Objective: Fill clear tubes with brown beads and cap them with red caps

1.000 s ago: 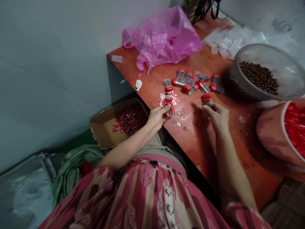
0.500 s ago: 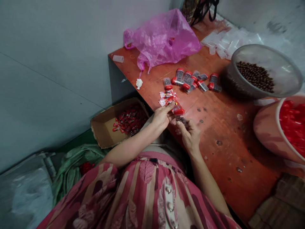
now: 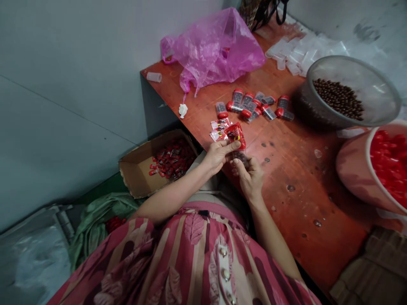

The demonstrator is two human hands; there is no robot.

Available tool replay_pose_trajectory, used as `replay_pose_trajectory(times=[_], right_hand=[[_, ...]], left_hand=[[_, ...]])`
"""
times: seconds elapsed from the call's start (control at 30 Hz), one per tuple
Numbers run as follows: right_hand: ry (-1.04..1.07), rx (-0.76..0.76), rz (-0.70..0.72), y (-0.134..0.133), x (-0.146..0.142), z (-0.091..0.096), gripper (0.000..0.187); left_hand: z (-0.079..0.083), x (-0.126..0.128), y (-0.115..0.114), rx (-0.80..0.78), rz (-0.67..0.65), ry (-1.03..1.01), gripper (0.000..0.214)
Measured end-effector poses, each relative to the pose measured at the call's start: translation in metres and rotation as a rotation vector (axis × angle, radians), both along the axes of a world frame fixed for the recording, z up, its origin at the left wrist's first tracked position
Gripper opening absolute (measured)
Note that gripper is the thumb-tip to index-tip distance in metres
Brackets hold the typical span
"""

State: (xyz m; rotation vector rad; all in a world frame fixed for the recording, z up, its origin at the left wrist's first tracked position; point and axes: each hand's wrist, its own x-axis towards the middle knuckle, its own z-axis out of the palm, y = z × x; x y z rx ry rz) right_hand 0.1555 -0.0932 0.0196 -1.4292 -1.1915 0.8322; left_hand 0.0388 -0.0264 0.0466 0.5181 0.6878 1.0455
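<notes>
My left hand [image 3: 217, 156] pinches a red printed wrapper [image 3: 235, 133] at the near edge of the reddish wooden table [image 3: 286, 169]. My right hand [image 3: 250, 176] is closed round a small clear bottle of dark beads [image 3: 240, 157], held right under the wrapper; its cap is hidden by the wrapper. A few more wrappers [image 3: 218, 125] lie on the table just beyond my left hand. Several filled red-capped bottles [image 3: 254, 106] lie in a cluster farther back.
A clear bowl of dark beads [image 3: 338, 98] and a pink tub of red caps [image 3: 386, 165] stand at the right. A pink plastic bag [image 3: 216, 51] and empty clear bottles [image 3: 295, 53] lie at the back. A cardboard box of wrapped pieces [image 3: 159, 163] sits on the floor left.
My right hand brought a capped bottle from mid-table to my left hand. The left hand lifted a wrapper off the pile and now holds it over the bottle's cap.
</notes>
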Motion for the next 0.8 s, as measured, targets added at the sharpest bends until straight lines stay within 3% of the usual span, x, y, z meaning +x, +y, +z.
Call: replay_pose_trajectory(times=[0.1,0.23,0.3,0.47,0.6,0.67,0.8], right_hand=[[0.121,-0.035,0.022,0.002,-0.002,0.003,0.029],[0.462,-0.130,0.147,0.006,-0.004,0.009,0.031],[0.487,-0.140,0.129,0.007,-0.006,0.009,0.032],[0.211,-0.056,-0.029,0.003,-0.013,0.006,0.028],[0.316,-0.148,0.166,0.005,-0.010,0.006,0.031],[0.174,-0.135,0.223,0.010,0.001,0.011,0.032],[-0.293,0.181,0.059,0.030,0.030,0.035,0.034]], left_hand=[[0.002,-0.002,0.000,0.054,-0.031,0.078,0.041],[0.005,-0.006,0.001,0.110,-0.134,0.130,0.040],[0.004,-0.006,0.001,0.110,-0.153,0.141,0.039],[-0.001,-0.001,-0.007,0.103,-0.012,0.185,0.035],[-0.004,-0.005,-0.014,0.122,-0.034,0.282,0.036],[-0.006,-0.012,-0.015,0.213,0.004,0.409,0.036],[-0.003,-0.024,-0.015,0.433,-0.057,0.743,0.035]])
